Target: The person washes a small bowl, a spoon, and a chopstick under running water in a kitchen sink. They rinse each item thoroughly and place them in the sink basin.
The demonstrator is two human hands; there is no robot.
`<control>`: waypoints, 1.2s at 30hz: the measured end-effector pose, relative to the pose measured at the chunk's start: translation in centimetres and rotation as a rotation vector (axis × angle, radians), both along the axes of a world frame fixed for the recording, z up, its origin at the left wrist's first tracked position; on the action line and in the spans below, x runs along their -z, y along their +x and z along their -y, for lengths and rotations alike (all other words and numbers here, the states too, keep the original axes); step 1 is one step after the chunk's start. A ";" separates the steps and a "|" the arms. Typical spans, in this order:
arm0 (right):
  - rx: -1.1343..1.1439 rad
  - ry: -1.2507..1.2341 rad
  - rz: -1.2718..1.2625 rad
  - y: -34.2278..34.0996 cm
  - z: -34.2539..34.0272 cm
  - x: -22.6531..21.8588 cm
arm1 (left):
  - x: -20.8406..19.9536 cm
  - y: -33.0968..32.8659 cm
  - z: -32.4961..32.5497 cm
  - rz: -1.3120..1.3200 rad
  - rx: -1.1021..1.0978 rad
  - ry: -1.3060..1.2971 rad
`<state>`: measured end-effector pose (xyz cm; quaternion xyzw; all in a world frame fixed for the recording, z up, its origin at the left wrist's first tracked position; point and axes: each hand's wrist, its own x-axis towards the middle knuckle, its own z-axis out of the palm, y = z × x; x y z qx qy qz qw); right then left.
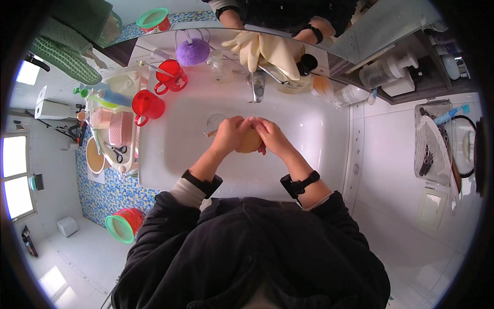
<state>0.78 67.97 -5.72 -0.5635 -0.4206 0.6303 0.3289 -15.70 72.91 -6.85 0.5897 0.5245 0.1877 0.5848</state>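
Over the white sink [319, 154], both my hands are together in front of the tap [256, 87]. My left hand [230, 135] and my right hand [271, 136] are closed on a round, yellowish-tan thing [249, 143]. It shows between and below my fingers, and I cannot make out its exact kind. The fingertips of the two hands meet above it. Just beyond my left hand, a clear round thing [216, 121] lies in the basin. A short brown end [211, 133] sticks out beside that hand; its other part is hidden.
Two red mugs [149, 107] stand at the sink's left rim. A purple bath puff [193, 51] and cream rubber gloves [262, 51] are at the back. At left, a rack [126, 159] holds bottles and scissors [119, 151]. A wire basket [432, 139] hangs at right.
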 end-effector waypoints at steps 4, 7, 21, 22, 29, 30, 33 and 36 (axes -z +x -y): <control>0.023 0.031 -0.083 -0.2 0.0 0.4 | 0.8 0.2 0.1 0.279 -0.225 -0.162; 0.056 0.124 0.033 -0.8 0.2 0.9 | 1.7 0.3 0.2 0.338 -0.397 -0.185; 0.305 0.254 0.160 -1.8 0.5 1.8 | 0.5 0.8 0.9 0.558 -0.397 -0.214; 0.270 0.192 0.110 -1.0 0.4 1.6 | -0.1 0.3 0.9 0.503 -0.283 -0.165; -0.230 -0.074 -0.073 2.7 -0.3 -0.2 | -2.5 -2.3 -1.4 0.055 0.301 -0.144; -0.283 -0.103 -0.086 2.8 -0.3 -0.3 | -2.5 -2.2 -1.5 0.044 0.323 -0.134; -0.269 -0.143 -0.034 2.3 -0.3 0.0 | -1.9 -1.8 -1.1 0.046 0.391 -0.001; -0.144 -0.179 -0.018 1.3 0.3 0.7 | -1.0 -1.3 -0.5 0.035 0.354 0.038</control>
